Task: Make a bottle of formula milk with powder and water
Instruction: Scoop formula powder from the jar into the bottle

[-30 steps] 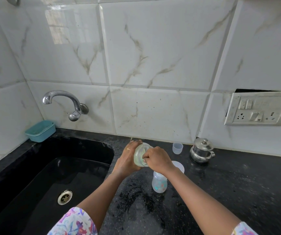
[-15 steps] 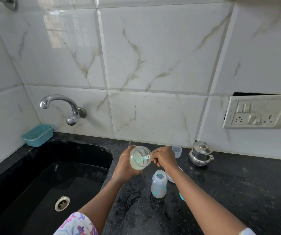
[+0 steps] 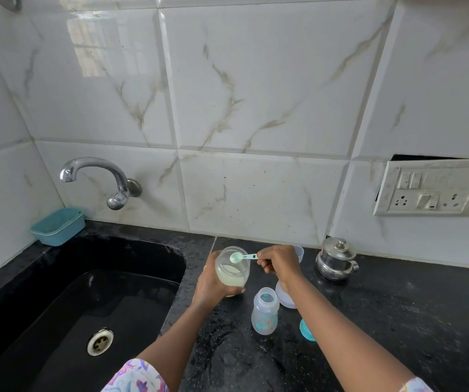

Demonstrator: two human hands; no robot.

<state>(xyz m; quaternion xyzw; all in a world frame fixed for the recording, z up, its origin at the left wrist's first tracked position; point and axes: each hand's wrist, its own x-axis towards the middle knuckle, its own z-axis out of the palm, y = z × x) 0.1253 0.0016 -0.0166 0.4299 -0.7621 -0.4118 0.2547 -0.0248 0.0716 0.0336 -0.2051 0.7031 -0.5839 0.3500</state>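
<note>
Left hand (image 3: 210, 287): fingers curl round the clear powder jar (image 3: 231, 270), lid off, held by the sink-side edge of the black counter (image 3: 397, 321). Pale powder lies in the jar's lower part.

Right hand (image 3: 281, 263): thumb and fingers pinch the handle of a teal scoop (image 3: 241, 257). The scoop's bowl sits at the jar's mouth. Whether the bowl carries powder: cannot tell.

The baby bottle (image 3: 265, 311) stands upright and uncapped on the counter, nearer than both hands and just right of the jar.

A white lid (image 3: 284, 299) lies just right of the bottle, partly behind the right wrist. A teal cap (image 3: 306, 332) lies nearer, partly hidden by the right forearm. A small clear cup (image 3: 300, 252) shows behind the right hand, mostly hidden.

A lidded steel pot (image 3: 336, 263) stands farther right, near the tiled wall.

Left of the hands is the black sink (image 3: 142, 292) with its drain (image 3: 100, 341). A tap (image 3: 100, 171) is on the wall above, and a teal tub (image 3: 58, 226) sits at the far left corner. A socket plate (image 3: 431, 188) is on the wall at far right.
</note>
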